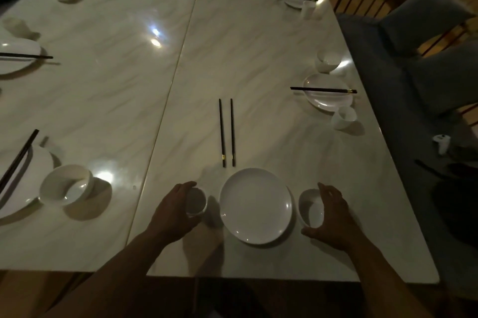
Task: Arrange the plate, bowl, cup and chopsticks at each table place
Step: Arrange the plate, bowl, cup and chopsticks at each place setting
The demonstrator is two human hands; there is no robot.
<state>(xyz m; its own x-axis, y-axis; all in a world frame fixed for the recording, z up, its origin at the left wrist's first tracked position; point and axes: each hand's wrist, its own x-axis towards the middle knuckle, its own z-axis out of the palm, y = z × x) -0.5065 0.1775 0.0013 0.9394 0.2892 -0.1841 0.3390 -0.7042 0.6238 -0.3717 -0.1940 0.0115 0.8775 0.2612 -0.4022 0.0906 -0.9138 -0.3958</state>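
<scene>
A white plate lies near the front edge of the marble table. To the plate's left, my left hand wraps around a small white cup. On its right, my right hand curls around a white bowl. A pair of dark chopsticks lies side by side on the table just beyond the plate, apart from it and pointing away from me.
Other places are set: a plate with chopsticks, bowl and cup at right; a bowl and plate with chopsticks at left; more farther back. Cushioned chairs line the right side. A small white device sits on the seat.
</scene>
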